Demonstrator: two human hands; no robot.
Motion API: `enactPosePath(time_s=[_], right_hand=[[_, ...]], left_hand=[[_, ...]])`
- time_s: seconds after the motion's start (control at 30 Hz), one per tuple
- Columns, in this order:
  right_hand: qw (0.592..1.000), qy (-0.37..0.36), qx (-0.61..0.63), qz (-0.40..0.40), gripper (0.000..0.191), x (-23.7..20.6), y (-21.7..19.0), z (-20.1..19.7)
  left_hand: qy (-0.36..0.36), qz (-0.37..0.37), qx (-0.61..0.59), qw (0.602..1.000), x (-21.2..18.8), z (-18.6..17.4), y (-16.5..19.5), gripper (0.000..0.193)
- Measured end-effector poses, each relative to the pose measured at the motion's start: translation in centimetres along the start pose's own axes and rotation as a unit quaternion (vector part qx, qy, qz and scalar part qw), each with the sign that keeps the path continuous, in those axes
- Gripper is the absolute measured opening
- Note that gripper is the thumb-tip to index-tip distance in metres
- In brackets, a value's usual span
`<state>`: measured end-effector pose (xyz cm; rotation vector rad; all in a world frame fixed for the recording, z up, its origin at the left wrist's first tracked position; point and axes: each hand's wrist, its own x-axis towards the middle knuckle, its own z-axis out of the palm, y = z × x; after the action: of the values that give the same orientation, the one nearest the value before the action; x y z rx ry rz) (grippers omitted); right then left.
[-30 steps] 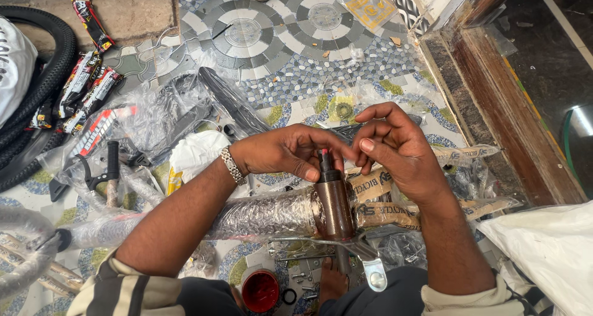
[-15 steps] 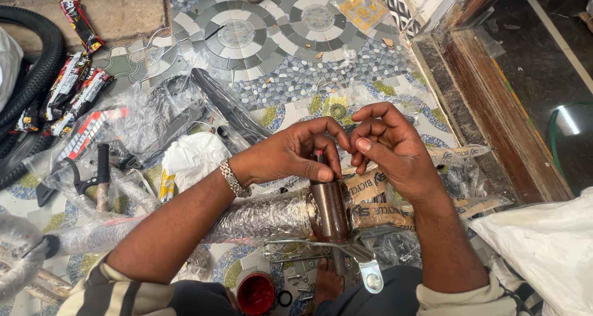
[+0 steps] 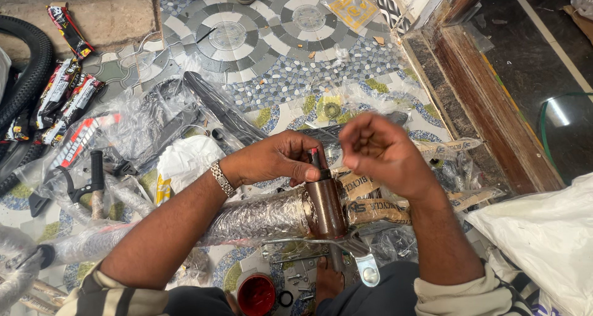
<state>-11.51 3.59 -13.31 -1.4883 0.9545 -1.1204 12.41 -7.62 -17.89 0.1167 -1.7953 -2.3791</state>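
Lifted clear since a half second ago, the right hand now hovers loosely curled and blurred just above the brown metal tube, gripping nothing, while the left hand stays pinched on the small red-tipped part at the tube's top. That tube stands upright at the end of a wrapped bicycle frame lying across the tiled floor. With one hand steadying it, the part could tilt or slip, and the loose small hardware near the red cap could scatter if the frame rolls.
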Motion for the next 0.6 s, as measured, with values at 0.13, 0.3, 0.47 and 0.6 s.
enactPosePath(time_s=[0.13, 0.3, 0.47, 0.6], right_hand=[[0.996, -0.054, -0.03, -0.065, 0.018, -0.3, -0.2, 0.4], [0.993, -0.061, -0.077, -0.063, 0.017, 0.0, -0.5, 0.7], [0.988, -0.04, -0.134, -0.065, 0.012, -0.2, -0.1, 1.0], [0.988, -0.027, -0.126, -0.087, 0.006, -0.1, 0.8, 0.6]], left_hand=[[-0.005, -0.004, -0.013, 1.0, 0.1, -0.2, -0.5, 0.029], [-0.012, 0.004, -0.028, 1.0, 0.3, -0.5, -0.9, 0.028], [-0.014, 0.004, -0.036, 0.999, 0.4, -0.5, -0.9, 0.029], [-0.015, 0.005, -0.036, 0.999, 0.2, -0.5, -0.8, 0.03]])
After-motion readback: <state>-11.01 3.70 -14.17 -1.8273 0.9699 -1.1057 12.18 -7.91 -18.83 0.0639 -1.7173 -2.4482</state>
